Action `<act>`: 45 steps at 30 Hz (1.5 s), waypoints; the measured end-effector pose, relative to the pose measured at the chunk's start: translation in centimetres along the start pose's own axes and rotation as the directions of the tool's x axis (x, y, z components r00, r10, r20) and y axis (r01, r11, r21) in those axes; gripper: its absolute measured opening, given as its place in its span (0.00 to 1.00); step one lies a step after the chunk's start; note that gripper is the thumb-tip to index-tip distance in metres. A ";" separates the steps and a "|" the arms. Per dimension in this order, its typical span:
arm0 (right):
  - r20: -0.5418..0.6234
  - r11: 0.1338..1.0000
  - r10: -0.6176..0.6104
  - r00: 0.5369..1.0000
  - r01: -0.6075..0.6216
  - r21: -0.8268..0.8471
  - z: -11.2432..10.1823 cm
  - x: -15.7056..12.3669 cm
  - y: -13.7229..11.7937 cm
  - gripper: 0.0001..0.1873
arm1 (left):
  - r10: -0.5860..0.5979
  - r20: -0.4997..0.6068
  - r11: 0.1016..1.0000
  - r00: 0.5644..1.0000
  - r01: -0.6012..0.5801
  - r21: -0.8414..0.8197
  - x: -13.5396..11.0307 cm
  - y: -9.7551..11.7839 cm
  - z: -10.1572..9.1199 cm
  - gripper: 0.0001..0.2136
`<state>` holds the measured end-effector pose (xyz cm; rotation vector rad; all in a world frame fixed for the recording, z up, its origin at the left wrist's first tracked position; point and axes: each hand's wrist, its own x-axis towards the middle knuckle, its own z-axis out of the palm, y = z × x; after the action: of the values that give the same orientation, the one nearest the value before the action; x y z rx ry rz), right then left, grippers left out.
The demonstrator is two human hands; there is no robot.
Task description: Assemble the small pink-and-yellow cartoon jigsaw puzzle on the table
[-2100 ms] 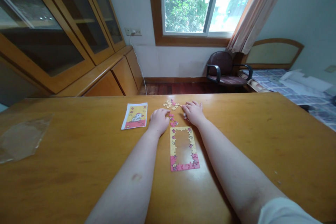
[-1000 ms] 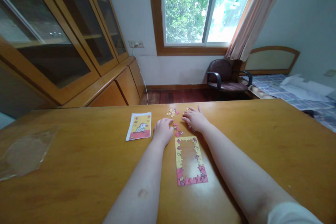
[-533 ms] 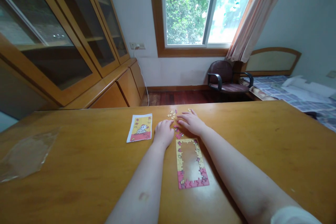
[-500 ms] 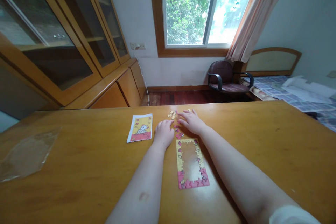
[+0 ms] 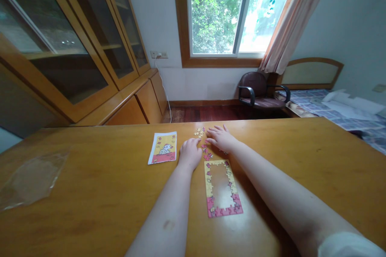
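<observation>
My left hand [image 5: 190,154] rests on the table with its fingers curled in, left of the loose puzzle pieces; whatever it may hold is hidden. My right hand [image 5: 222,139] lies across from it, palm down, fingers spread over the table. Between and beyond the hands are small yellow puzzle pieces [image 5: 199,133]. Several pink puzzle pieces [image 5: 208,156] lie closer to me, and a few more are partly covered by the right hand. Just below them sits a joined puzzle border [image 5: 224,211], yellow at the top and pink at the bottom, with bare table inside it.
Left of my left hand lies a picture card [image 5: 164,148] showing a white animal on yellow and pink. A clear plastic bag [image 5: 33,178] is at the table's far left. Past the table's far edge stand a cabinet [image 5: 126,104], an armchair [image 5: 261,92] and a bed [image 5: 319,96].
My right hand has drawn slightly back toward me, and pieces near its fingertips are now under it. My left hand stays almost in place. The whole view has shifted slightly.
</observation>
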<state>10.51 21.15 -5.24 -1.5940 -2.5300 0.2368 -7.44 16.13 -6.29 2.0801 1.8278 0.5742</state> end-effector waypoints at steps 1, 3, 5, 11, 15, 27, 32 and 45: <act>0.005 1.000 0.023 1.000 -0.023 -0.004 0.1 0.4 -0.2 0.30 | 0.005 -0.002 1.000 1.000 -0.005 0.001 0.0 -0.1 0.0 0.22; 0.045 0.998 0.062 0.997 -0.061 -0.019 0.1 1.3 -0.5 0.31 | 0.013 -0.006 1.000 1.000 -0.013 0.001 0.1 -0.2 0.1 0.22; 0.077 0.997 0.075 0.994 -0.073 -0.030 -0.1 1.9 -0.6 0.30 | 0.012 -0.007 1.000 1.000 -0.012 -0.003 0.1 -0.3 0.0 0.22; 0.010 1.000 0.010 1.000 -0.010 -0.029 -1.1 -0.2 0.0 0.23 | -0.007 -0.009 1.000 1.000 0.007 -0.028 0.0 -0.1 -0.2 0.21; 0.032 0.980 -0.183 0.983 0.180 0.081 -0.8 -2.2 -0.6 0.22 | -0.022 -0.026 0.998 0.999 0.020 -0.051 0.1 -0.3 0.0 0.21; 0.119 0.971 -0.241 0.963 0.238 0.033 0.5 1.3 -2.8 0.33 | -0.069 -0.116 0.976 0.991 0.044 -0.212 0.8 -1.3 0.4 0.19; 0.195 0.986 -0.168 0.966 0.162 0.044 0.6 2.5 -2.1 0.31 | -0.068 -0.119 0.971 0.991 0.038 -0.236 0.8 -1.5 0.6 0.18; 0.118 0.995 -0.020 0.993 0.009 0.096 -0.9 1.3 1.2 0.32 | -0.079 -0.111 0.972 0.991 0.053 -0.228 0.7 -1.4 0.6 0.19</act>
<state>11.18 22.91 -4.61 -1.5695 -2.5733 0.4575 -8.26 16.99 -7.46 1.8657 1.7941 0.8609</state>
